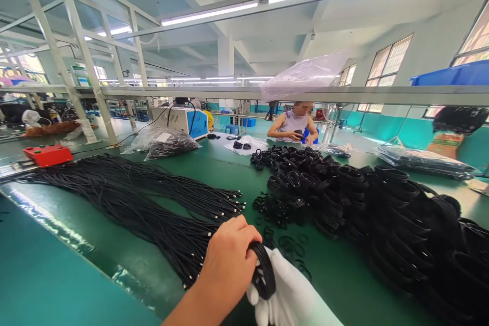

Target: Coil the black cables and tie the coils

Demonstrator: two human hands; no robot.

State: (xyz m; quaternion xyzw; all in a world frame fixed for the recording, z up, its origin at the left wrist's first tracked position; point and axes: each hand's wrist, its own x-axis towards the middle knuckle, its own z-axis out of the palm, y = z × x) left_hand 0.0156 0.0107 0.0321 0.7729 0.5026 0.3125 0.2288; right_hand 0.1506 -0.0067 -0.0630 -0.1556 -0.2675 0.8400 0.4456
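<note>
My bare left hand is closed around a small coil of black cable just above the green table. My right hand, in a white glove, lies under and against the same coil with its fingers curled at the coil's lower edge. Left of my hands, a broad bundle of straight black cables with metal plug tips is spread across the table. A big heap of coiled black cables fills the right side. Small black tie rings lie scattered between the two.
Across the table a seated person handles a dark item. A red box sits far left. Farther back are clear bags of parts and a blue-white machine; bagged cables lie at right. A metal shelf rail crosses overhead.
</note>
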